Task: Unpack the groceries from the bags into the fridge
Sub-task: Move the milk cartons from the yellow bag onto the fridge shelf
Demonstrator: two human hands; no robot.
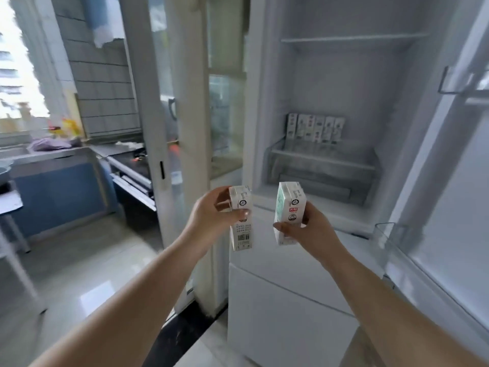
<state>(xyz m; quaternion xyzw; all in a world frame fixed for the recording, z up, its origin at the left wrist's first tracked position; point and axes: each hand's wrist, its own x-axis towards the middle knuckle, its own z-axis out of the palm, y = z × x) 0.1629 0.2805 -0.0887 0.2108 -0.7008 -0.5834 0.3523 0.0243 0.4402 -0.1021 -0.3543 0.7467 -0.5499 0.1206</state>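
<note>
Both forearms enter from the bottom of the frame and meet near centre, in front of the open fridge (264,133).

Left hand (211,215): fingers and thumb curled round a white carton (241,221), held upright, grip on its upper half, thumb across the front face. Right hand (307,229): wrapped round a second carton (288,213), green-and-white, tilted slightly, thumb crossing its lower front. The two cartons are apart, just below the fridge opening.

Handling, judged: small rectangular drink cartons, likely light for one hand each. Walls stiff enough at the corners but would dent if squeezed mid-face; smooth printed skin may slip if damp. Best hold is across the narrow sides near the middle, as now.

Beyond the hands, centre right: a clear drawer (322,165) at the bottom of the compartment. A row of like cartons (315,128) stands upright behind and above it, packed side by side against the back wall. Open room shows to the right of that row and in front of it. Upper shelf (354,39) is bare where visible.

Edges to mind: the compartment's lower lip just past the cartons, the drawer's front rim, and the door bins (391,234) at right, which narrow the approach on the right hand's side.

Far left: kitchen counter (53,152), blurred.
</note>
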